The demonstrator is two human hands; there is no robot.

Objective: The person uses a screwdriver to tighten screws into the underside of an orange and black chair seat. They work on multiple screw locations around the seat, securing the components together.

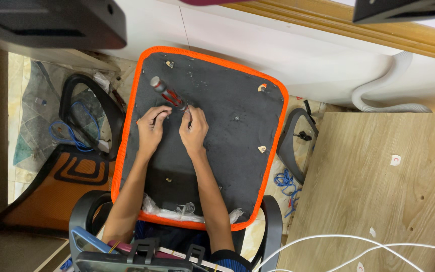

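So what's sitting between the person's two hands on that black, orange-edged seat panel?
In the head view, only bare black panel shows between the left hand and right hand; the red-and-black screwdriver slants just above that gap, toward the right hand.

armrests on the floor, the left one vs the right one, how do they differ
The left armrest lies beside the seat's left edge, its whole loop showing, with a blue cable coiled inside it. The right armrest is partly tucked under the seat pad, so only part of its loop shows, and its blue cable lies just outside it. Both are black curved loops lying on the tiled floor.
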